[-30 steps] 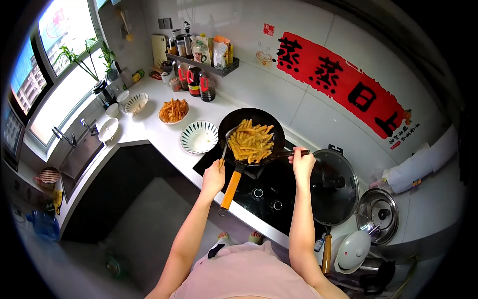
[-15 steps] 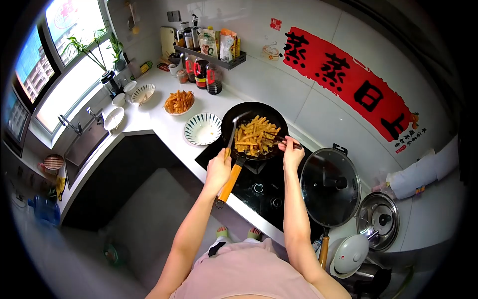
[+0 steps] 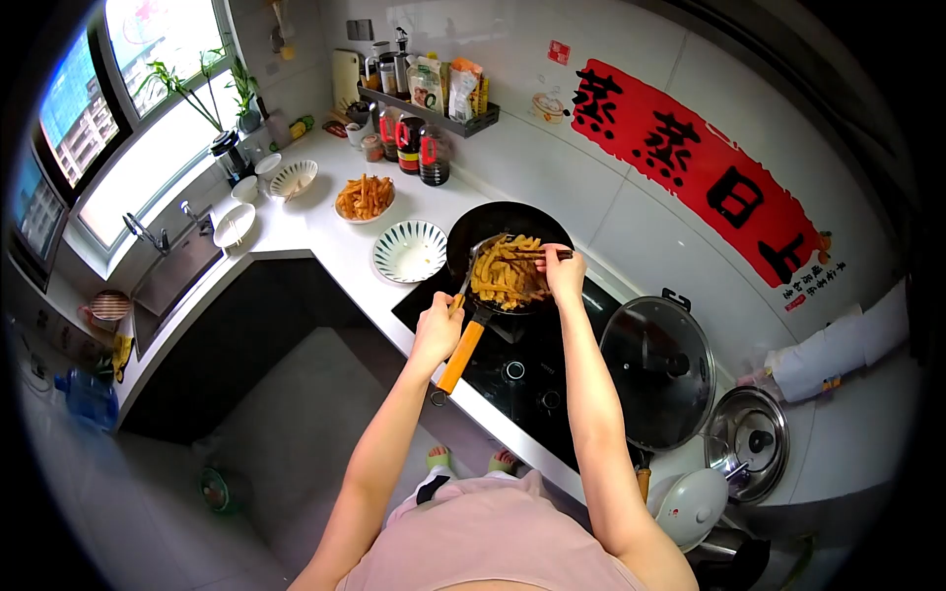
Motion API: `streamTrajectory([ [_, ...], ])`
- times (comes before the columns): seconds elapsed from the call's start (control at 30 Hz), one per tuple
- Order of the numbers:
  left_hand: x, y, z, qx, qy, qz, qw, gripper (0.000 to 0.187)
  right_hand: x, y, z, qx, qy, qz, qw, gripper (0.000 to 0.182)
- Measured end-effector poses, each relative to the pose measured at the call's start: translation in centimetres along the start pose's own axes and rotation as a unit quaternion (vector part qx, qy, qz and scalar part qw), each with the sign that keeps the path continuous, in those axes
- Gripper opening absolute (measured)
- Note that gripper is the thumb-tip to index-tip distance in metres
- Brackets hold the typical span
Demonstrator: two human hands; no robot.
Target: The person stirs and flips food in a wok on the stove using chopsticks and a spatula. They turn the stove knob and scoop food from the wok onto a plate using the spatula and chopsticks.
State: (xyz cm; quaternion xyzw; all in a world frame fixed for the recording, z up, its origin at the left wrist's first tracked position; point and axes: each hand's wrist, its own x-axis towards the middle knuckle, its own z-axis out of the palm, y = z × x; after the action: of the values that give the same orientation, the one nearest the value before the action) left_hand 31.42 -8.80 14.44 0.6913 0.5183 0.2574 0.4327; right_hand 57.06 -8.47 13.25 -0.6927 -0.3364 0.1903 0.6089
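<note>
A dark wok [image 3: 483, 219] with a wooden handle [image 3: 460, 358] sits on the black stove. Golden strips that look like fries [image 3: 505, 276] lie heaped in it. My left hand [image 3: 439, 328] is closed around the wooden handle of a metal cooking utensil [image 3: 473, 268], just beside the wok handle. The utensil's head rests at the left side of the fries and is partly hidden. My right hand [image 3: 564, 273] grips dark chopsticks [image 3: 532, 255], their tips among the fries from the right.
A striped bowl [image 3: 410, 252] stands left of the wok, with a bowl of orange-brown fries [image 3: 365, 199] behind it. A glass-lidded pan [image 3: 655, 372] is right of the stove, near a white lidded pot [image 3: 691, 507]. Bottles and a spice rack [image 3: 434, 108] line the wall.
My right hand has moved up and left with the chopsticks. The utensil's head has swung down against the fries, which have shifted in the wok. The whole view has moved slightly.
</note>
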Motion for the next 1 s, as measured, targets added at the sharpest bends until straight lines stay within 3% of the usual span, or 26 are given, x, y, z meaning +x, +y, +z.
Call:
streamTrajectory([
  [0.1, -0.3, -1.1, 1.4, -0.021, -0.038, 0.005, 0.999, 0.031, -1.3, -0.7, -2.4, -0.040, 0.039, -0.004, 0.998, 0.022],
  [0.23, -1.2, -0.3, 1.6, -0.017, -0.031, 0.001, 0.999, 0.030, -5.3, -3.2, -7.0, 0.035, 0.117, -0.055, 0.991, 0.023],
  [0.37, -0.7, -0.2, 0.7, 0.004, -0.002, 0.030, 1.000, 0.029, -8.3, -3.3, -9.4, -0.074, 0.138, -0.055, 0.986, 0.021],
  [0.63, -0.1, -1.9, 1.5, 0.048, 0.046, 0.052, 0.996, 0.032, -8.2, 2.9, -4.7, 0.044, 0.141, 0.012, 0.989, 0.022],
  [0.7, -0.2, -2.2, 1.1, 0.005, 0.021, 0.008, 1.000, 0.033, -8.1, 2.7, -4.2, 0.075, 0.137, -0.003, 0.988, 0.022],
  [0.8, -0.5, -2.7, 1.1, -0.004, 0.050, 0.058, 0.997, 0.036, -7.4, 1.5, -3.5, 0.126, 0.127, -0.019, 0.984, 0.022],
  [0.83, -0.6, -2.6, 1.1, -0.011, 0.074, 0.090, 0.993, 0.036, -7.1, 0.9, -3.1, 0.122, 0.128, -0.025, 0.984, 0.022],
  [1.0, -1.6, -0.4, -0.1, -0.024, 0.057, 0.066, 0.996, 0.034, -4.0, -0.4, -0.6, 0.052, 0.068, -0.100, 0.991, 0.020],
])
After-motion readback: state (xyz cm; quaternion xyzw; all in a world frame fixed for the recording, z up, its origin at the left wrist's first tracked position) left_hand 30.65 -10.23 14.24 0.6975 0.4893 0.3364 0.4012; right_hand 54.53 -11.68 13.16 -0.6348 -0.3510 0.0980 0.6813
